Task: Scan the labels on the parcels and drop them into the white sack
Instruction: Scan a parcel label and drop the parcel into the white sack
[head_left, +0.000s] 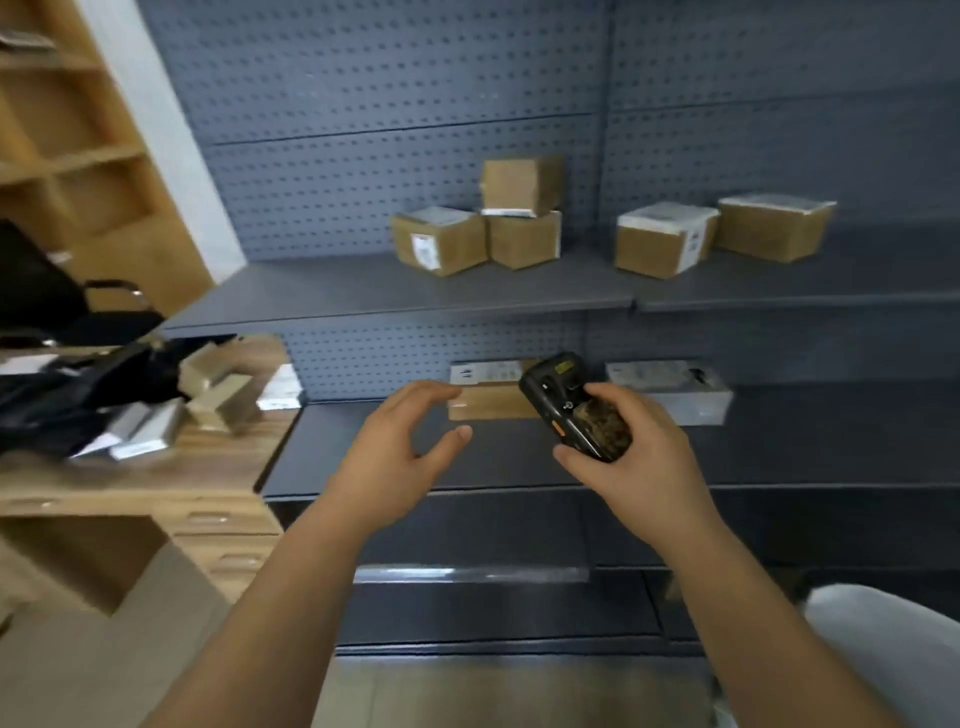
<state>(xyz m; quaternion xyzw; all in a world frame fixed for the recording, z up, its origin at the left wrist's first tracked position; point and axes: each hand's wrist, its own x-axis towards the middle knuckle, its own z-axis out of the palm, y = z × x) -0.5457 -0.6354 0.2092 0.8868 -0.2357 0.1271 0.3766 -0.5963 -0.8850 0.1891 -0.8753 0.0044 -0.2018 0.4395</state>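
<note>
1. Right hand (631, 457) holds black handheld scanner (574, 408), grip curled round its lower body, thumb along the near left edge; scanner head tilts up toward the far shelf wall.
2. Left hand (400, 452) empty, grip spread, fingers and thumb curved in an open C, reaching toward the flat brown parcel (491, 402) on the middle shelf (467, 457); fingertips near its left end, contact unclear.
3. Flat parcel lies at the far side of the middle shelf, white label on top, partly hidden by scanner.
4. White-grey box (675, 389) on same shelf, right of scanner.
5. Upper shelf (363, 291): three brown cartons (522, 213) clustered, one stacked on another; two more cartons (665, 239) to the right, touching.
6. Wooden counter (156, 478) at left carries small boxes (218, 389) and a black bag (67, 395); blurred.
7. White sack (883, 639) at near right, only part in view.
</note>
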